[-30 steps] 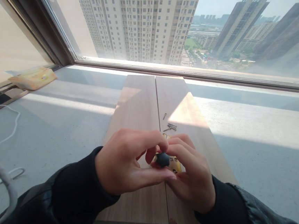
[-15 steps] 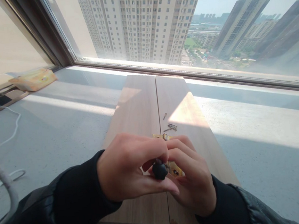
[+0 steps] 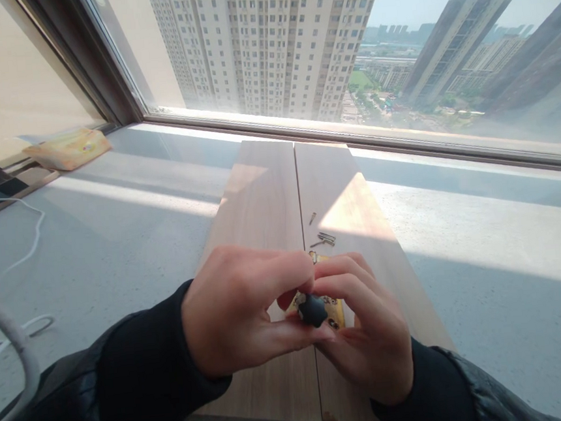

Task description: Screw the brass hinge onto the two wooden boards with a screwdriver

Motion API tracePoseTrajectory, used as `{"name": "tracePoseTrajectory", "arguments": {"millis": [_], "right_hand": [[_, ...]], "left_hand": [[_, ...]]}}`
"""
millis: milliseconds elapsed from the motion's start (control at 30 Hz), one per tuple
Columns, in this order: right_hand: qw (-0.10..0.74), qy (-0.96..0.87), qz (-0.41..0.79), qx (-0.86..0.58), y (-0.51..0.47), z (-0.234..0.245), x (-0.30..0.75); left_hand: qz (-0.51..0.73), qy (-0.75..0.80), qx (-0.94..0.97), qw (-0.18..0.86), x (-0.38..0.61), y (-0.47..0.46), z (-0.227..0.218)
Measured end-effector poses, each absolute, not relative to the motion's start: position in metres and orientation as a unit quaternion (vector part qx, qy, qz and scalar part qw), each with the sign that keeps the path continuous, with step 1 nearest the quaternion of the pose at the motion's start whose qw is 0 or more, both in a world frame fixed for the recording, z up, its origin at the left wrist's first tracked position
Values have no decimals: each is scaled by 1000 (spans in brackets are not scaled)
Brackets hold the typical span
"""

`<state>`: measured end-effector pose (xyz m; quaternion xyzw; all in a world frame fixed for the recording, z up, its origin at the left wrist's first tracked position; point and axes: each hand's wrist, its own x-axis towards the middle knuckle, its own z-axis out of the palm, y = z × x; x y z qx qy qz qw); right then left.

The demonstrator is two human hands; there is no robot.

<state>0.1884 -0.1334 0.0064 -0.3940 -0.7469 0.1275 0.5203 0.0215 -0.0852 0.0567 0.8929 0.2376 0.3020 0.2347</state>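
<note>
A black-handled screwdriver (image 3: pixel 312 310) points almost straight at me, so I see mainly the end of its handle. My left hand (image 3: pixel 250 311) has its thumb and curled forefinger around the handle. Close against it, my right hand (image 3: pixel 369 321) is curled, its thumb and forefinger at the handle's right side; the exact contact of its fingertips is partly hidden. Beneath both hands a brass hinge (image 3: pixel 336 310) lies across the seam of two pale wooden boards (image 3: pixel 264 192). The screwdriver's tip is out of sight. Several loose screws (image 3: pixel 326 238) lie on the right board beyond the hinge.
The boards rest on a speckled white sill (image 3: pixel 131 250) below a large window. A yellow soft packet (image 3: pixel 69 149) sits in the far left corner. White cables (image 3: pixel 32 242) and a thick grey curved tube (image 3: pixel 20 351) are at the left.
The screwdriver handle has tilted and shifted slightly right, closer to my right fingers. My right hand has moved a little right, and more of the hinge shows. The view has shifted slightly.
</note>
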Motion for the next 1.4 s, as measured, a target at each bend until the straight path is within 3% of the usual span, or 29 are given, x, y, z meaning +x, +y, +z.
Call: {"name": "tracePoseTrajectory", "arguments": {"millis": [167,300,500,733,1033,1267,1400], "right_hand": [[472,-788,136,-371,-134,13,190],[466,-786,148,-378,-134,13,188],[526,-740,136,-397,-133,6,185],[476,-779,143,-383,-131,12,191],[510,-751,141,-396,-132,5,188],[466,-780,159,-387,-133,12,190],[468,-778,176,-380,-133,12,189]], "left_hand": [[259,120,891,353,15,-76,62],[313,122,892,303,12,-72,58],[318,184,906,211,18,-78,53],[243,126,908,319,11,-73,65],[299,225,907,193,19,-81,54],[262,126,894,342,14,-76,62],[267,138,903,306,10,-72,60]]}}
